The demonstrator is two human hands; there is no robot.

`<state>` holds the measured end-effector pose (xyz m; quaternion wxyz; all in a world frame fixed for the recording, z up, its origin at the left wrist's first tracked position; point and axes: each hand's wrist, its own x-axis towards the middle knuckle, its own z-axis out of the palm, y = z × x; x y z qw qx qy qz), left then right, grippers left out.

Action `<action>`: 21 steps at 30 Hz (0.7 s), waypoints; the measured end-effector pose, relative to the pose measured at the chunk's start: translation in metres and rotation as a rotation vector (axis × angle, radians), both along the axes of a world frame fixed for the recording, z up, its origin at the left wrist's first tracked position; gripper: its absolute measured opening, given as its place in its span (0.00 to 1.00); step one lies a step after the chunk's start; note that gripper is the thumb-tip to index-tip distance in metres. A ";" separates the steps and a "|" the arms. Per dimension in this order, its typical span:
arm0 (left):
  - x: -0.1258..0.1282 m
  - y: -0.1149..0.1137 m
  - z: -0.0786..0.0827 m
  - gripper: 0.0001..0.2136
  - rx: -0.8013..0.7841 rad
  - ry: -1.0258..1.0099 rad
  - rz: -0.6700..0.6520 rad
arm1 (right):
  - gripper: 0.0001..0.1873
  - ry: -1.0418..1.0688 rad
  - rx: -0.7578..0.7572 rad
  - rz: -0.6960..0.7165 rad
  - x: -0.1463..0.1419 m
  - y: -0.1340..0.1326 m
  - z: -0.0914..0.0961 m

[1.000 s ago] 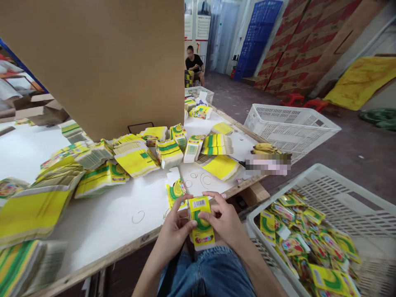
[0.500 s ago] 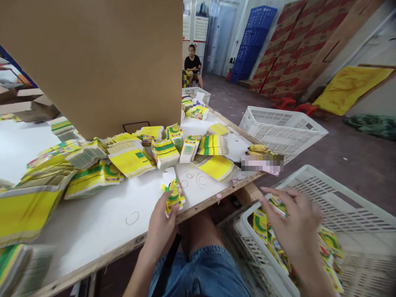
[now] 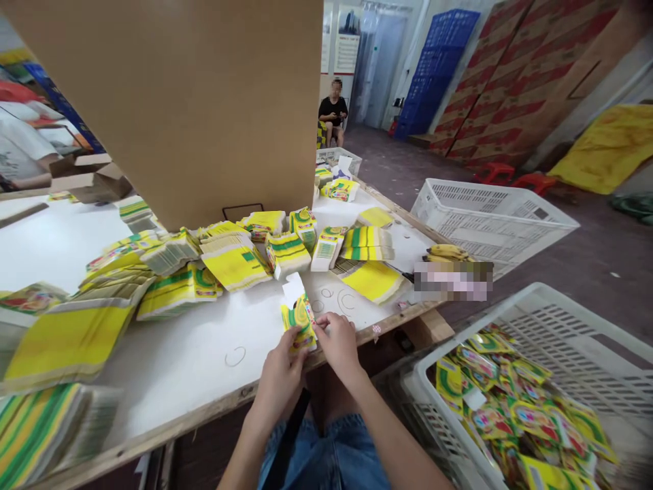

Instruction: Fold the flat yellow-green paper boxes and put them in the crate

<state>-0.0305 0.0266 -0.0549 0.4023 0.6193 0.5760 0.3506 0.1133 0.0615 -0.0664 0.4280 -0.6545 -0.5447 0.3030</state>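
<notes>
Yellow and green card makes up the carton (image 3: 294,316) between our hands, over the table's near edge, its white flap (image 3: 294,287) sticking up at the far end. Our left hand (image 3: 281,361) pinches its near end between thumb and fingers; our right hand (image 3: 335,339) has its fingers curled against its right side, though we cannot tell whether they grip. We judge it light and fairly stiff, a little slick, easily creased; its side edges seem the best hold, since a squeeze on the broad face could dent it.

White and scuffed, the table (image 3: 191,344) spreads left of the carton. Beyond the carton stand stacks (image 3: 232,265) of the same print and a tall brown board (image 3: 168,102). Right of the carton, a white crate (image 3: 622,401) holds many packs (image 3: 530,418); bananas (image 3: 449,253) lie beyond to its right. Far beyond the carton, a person (image 3: 333,112) sits near blue crates (image 3: 436,68).
</notes>
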 end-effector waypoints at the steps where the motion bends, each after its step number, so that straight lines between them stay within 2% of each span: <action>1: 0.000 0.000 0.001 0.16 0.041 -0.059 0.050 | 0.03 0.070 -0.008 0.007 0.004 -0.001 0.000; 3: 0.001 0.001 0.004 0.15 0.124 -0.231 0.195 | 0.09 0.222 -0.025 0.029 0.010 -0.006 0.001; 5: 0.001 0.002 0.007 0.16 0.107 -0.450 0.295 | 0.15 0.370 -0.046 0.056 0.015 -0.013 0.003; 6: 0.001 0.003 0.008 0.17 0.044 -0.565 0.293 | 0.17 0.435 -0.060 0.069 0.016 -0.017 0.004; 9: 0.004 0.003 0.014 0.17 -0.208 -0.874 0.183 | 0.21 0.576 -0.101 0.097 0.018 -0.029 0.010; 12: 0.010 0.000 0.021 0.19 -0.348 -1.101 0.075 | 0.21 0.730 -0.157 0.148 0.018 -0.040 0.018; 15: 0.018 -0.004 0.025 0.20 -0.381 -1.204 -0.013 | 0.19 0.840 -0.197 0.195 0.018 -0.045 0.025; 18: 0.023 -0.006 0.025 0.16 -0.363 -1.198 0.037 | 0.18 0.861 -0.219 0.210 0.019 -0.048 0.029; 21: 0.024 -0.007 0.024 0.16 -0.356 -1.197 0.083 | 0.19 0.836 -0.226 0.222 0.020 -0.050 0.029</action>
